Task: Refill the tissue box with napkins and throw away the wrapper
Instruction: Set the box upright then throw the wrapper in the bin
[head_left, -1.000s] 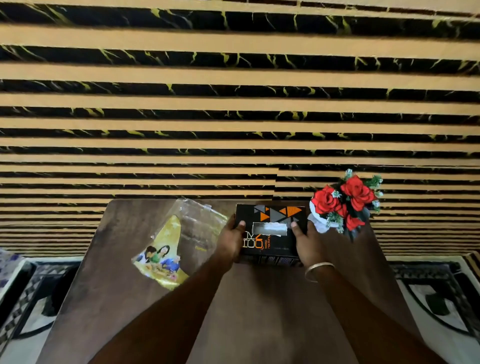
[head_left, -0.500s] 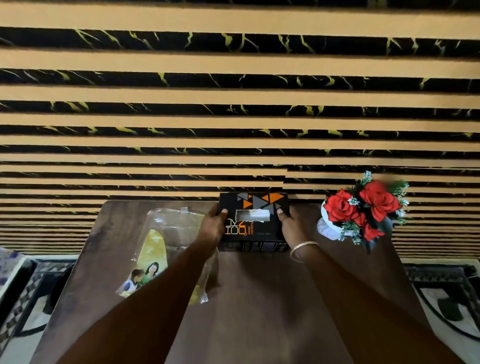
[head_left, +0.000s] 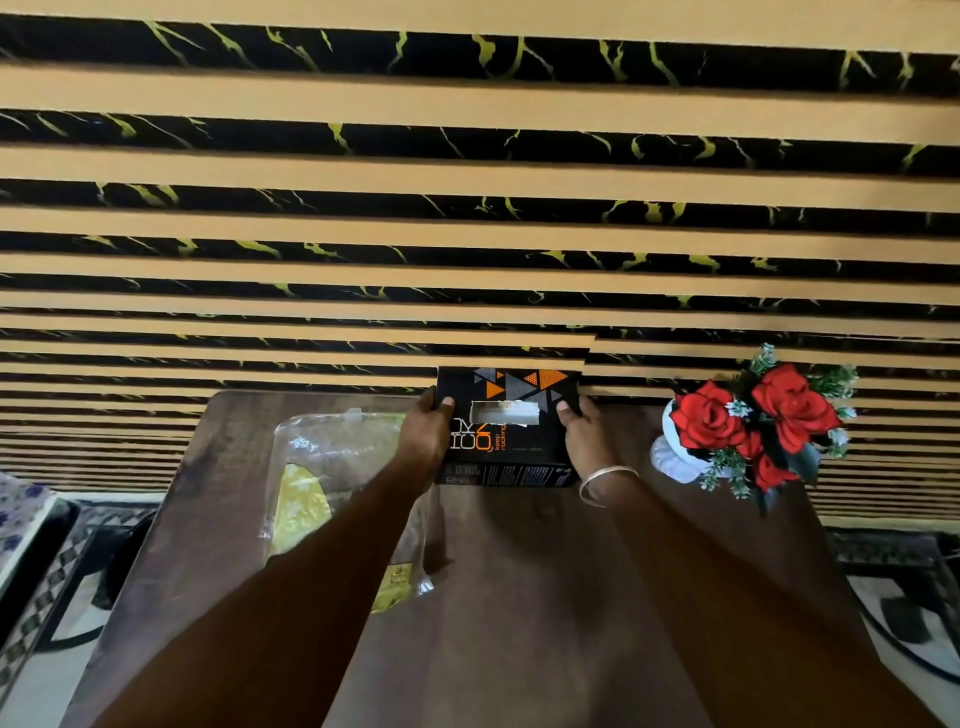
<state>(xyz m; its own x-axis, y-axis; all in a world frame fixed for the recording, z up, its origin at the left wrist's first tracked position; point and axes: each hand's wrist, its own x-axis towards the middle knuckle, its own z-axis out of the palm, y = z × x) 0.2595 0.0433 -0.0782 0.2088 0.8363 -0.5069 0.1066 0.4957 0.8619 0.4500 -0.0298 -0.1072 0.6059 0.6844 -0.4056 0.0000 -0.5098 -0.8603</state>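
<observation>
The main risk sits left of the tissue box: the empty clear wrapper with its yellow print lies loose on the counter, partly under the left forearm, so a careless draw-back of that arm could drag it off the near-left edge before it gets binned. To the right of the box, well apart from it, a white vase of red roses stands near the counter's edge, and a wide swing of the right arm could tip it. The box itself is at the far edge of the counter, close against the striped wall; pushed harder, it could skew or crush a corner. A white napkin shows in its top slot, so the refill looks done and the wrapper remains. The left hand grips the box's left end, thumb on top; the right hand, bangle at the wrist, grips the right end likewise. Whether the box rests fully on the counter or is slightly lifted, I cannot tell.
</observation>
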